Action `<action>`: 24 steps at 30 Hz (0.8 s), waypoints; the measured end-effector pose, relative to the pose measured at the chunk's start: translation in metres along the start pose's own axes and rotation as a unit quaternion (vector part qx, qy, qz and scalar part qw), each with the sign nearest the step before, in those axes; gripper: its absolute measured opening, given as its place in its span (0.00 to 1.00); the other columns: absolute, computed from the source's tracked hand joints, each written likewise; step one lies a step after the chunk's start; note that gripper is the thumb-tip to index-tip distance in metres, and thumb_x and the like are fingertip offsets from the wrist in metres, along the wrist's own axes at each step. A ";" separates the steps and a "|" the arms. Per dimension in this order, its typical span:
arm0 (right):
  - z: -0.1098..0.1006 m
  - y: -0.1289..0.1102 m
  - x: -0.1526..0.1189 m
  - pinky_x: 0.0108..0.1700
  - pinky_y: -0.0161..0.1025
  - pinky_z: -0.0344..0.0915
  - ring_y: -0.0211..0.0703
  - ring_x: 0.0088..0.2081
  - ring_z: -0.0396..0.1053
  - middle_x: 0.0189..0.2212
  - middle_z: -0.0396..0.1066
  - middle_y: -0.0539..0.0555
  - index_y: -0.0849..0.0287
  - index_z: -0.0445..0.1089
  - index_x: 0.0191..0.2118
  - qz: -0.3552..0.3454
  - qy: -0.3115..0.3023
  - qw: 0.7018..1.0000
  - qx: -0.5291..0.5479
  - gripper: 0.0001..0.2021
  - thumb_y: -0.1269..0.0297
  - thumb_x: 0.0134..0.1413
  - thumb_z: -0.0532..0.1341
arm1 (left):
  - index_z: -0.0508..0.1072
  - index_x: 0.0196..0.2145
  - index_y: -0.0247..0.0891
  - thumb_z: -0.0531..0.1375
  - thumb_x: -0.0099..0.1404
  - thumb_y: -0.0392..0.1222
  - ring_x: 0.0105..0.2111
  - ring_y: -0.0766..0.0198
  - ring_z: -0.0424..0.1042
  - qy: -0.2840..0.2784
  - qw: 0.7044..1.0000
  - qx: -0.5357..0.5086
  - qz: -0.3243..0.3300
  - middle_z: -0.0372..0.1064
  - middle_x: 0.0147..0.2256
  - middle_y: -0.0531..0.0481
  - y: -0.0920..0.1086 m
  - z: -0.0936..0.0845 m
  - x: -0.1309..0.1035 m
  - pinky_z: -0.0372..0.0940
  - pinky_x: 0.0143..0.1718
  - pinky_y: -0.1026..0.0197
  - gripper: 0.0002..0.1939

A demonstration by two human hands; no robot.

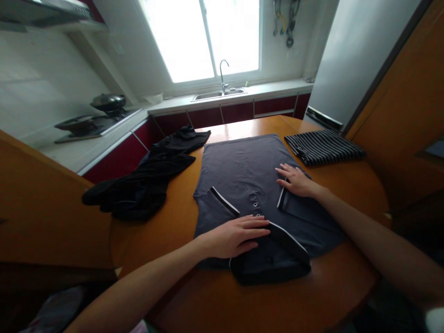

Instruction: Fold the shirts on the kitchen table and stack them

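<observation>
A dark grey polo shirt [239, 162] lies spread on the wooden table [194, 305], its collar [291, 245] toward the near edge. Both short sleeves, with black and white trim, are turned inward over the body. My left hand [239, 235] rests flat by the collar and the button placket, fingers stretched out. On the sleeve at the right lies my right hand [294, 180], its fingers spread. Neither hand grips anything.
Black clothes [149, 171] lie heaped over the table's left edge. A folded striped garment [326, 145] sits at the back right. Beyond are a counter with a sink [218, 94], a stove with pans [107, 101], and a fridge [357, 55].
</observation>
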State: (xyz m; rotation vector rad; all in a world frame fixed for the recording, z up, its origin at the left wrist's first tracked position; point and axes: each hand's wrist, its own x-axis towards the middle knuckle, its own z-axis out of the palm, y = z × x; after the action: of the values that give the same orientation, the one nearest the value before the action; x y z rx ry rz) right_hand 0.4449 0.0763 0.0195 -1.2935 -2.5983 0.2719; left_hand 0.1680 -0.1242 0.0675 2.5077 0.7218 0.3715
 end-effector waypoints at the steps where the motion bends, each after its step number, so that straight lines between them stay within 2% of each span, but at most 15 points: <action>1: -0.004 -0.006 -0.002 0.67 0.63 0.46 0.60 0.71 0.47 0.70 0.52 0.66 0.60 0.60 0.67 -0.014 0.028 0.999 0.006 0.28 0.53 0.67 0.53 | 0.62 0.67 0.42 0.54 0.75 0.38 0.68 0.55 0.53 0.000 1.000 -0.001 -0.001 0.57 0.67 0.44 0.000 0.000 0.000 0.51 0.69 0.49 0.24; 3: -0.014 -0.022 -0.007 0.66 0.58 0.52 0.58 0.67 0.54 0.65 0.60 0.66 0.60 0.66 0.63 -0.058 0.083 0.994 0.035 0.24 0.56 0.66 0.56 | 0.62 0.67 0.43 0.53 0.75 0.37 0.68 0.56 0.54 0.001 1.000 -0.002 -0.005 0.58 0.67 0.45 0.001 -0.001 0.000 0.51 0.69 0.49 0.24; 5: -0.029 -0.045 -0.016 0.59 0.50 0.61 0.54 0.57 0.66 0.55 0.71 0.63 0.60 0.72 0.54 -0.105 0.098 0.986 0.087 0.17 0.58 0.65 0.57 | 0.62 0.66 0.44 0.52 0.75 0.36 0.68 0.57 0.54 0.003 1.000 -0.003 -0.009 0.58 0.67 0.46 0.001 -0.001 0.000 0.51 0.69 0.49 0.24; 6: -0.036 -0.057 -0.022 0.54 0.46 0.65 0.50 0.50 0.70 0.47 0.75 0.61 0.60 0.74 0.48 -0.125 0.082 0.982 0.119 0.14 0.59 0.66 0.57 | 0.62 0.66 0.44 0.52 0.75 0.35 0.68 0.57 0.55 0.005 1.000 -0.003 -0.010 0.58 0.67 0.47 0.000 0.000 -0.001 0.51 0.69 0.49 0.23; 8: -0.048 -0.079 -0.034 0.42 0.38 0.65 0.43 0.36 0.70 0.35 0.74 0.55 0.60 0.75 0.39 -0.168 0.007 0.971 0.173 0.11 0.61 0.66 0.57 | 0.65 0.63 0.43 0.53 0.75 0.35 0.67 0.57 0.56 0.013 1.000 0.006 -0.012 0.59 0.65 0.46 -0.001 0.000 -0.001 0.53 0.68 0.51 0.21; 10: -0.056 -0.098 -0.047 0.36 0.34 0.61 0.38 0.31 0.67 0.30 0.72 0.51 0.60 0.73 0.33 -0.221 -0.090 0.950 0.204 0.09 0.62 0.64 0.60 | 0.69 0.58 0.40 0.56 0.74 0.38 0.64 0.56 0.60 0.030 0.999 0.030 -0.024 0.63 0.62 0.43 -0.002 -0.001 -0.001 0.57 0.65 0.53 0.16; 13: -0.060 -0.114 -0.063 0.33 0.32 0.58 0.35 0.29 0.64 0.28 0.69 0.48 0.60 0.72 0.31 -0.278 -0.214 0.912 0.215 0.07 0.65 0.59 0.63 | 0.73 0.46 0.39 0.60 0.72 0.43 0.51 0.56 0.69 0.041 0.994 0.089 -0.049 0.70 0.49 0.42 -0.001 -0.004 -0.003 0.64 0.55 0.55 0.08; 17: -0.058 -0.123 -0.075 0.30 0.32 0.55 0.35 0.28 0.63 0.27 0.69 0.46 0.58 0.71 0.29 -0.301 -0.312 0.879 0.198 0.08 0.62 0.53 0.68 | 0.71 0.37 0.40 0.61 0.71 0.48 0.36 0.62 0.71 -0.045 0.995 0.070 -0.048 0.70 0.34 0.50 0.008 -0.011 -0.008 0.64 0.39 0.63 0.09; 20: -0.054 -0.128 -0.083 0.28 0.33 0.52 0.36 0.27 0.64 0.27 0.70 0.46 0.57 0.71 0.30 -0.313 -0.343 0.870 0.168 0.12 0.54 0.51 0.69 | 0.69 0.34 0.41 0.66 0.65 0.54 0.32 0.62 0.72 -0.097 0.993 0.042 -0.052 0.71 0.31 0.52 0.018 -0.015 -0.013 0.61 0.32 0.62 0.15; 24: -0.045 -0.133 -0.093 0.27 0.36 0.50 0.42 0.29 0.68 0.29 0.73 0.50 0.57 0.73 0.32 -0.337 -0.335 0.873 0.106 0.18 0.46 0.50 0.69 | 0.69 0.35 0.42 0.71 0.55 0.60 0.30 0.60 0.71 -0.142 0.987 0.049 -0.056 0.72 0.32 0.52 0.031 -0.017 -0.016 0.61 0.30 0.59 0.23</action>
State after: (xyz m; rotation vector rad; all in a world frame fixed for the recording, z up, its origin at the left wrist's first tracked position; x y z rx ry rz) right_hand 0.4105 -0.0742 0.0868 -0.1498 -3.2367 0.9709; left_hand 0.1615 -0.1492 0.0969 2.5261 0.7762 -0.0622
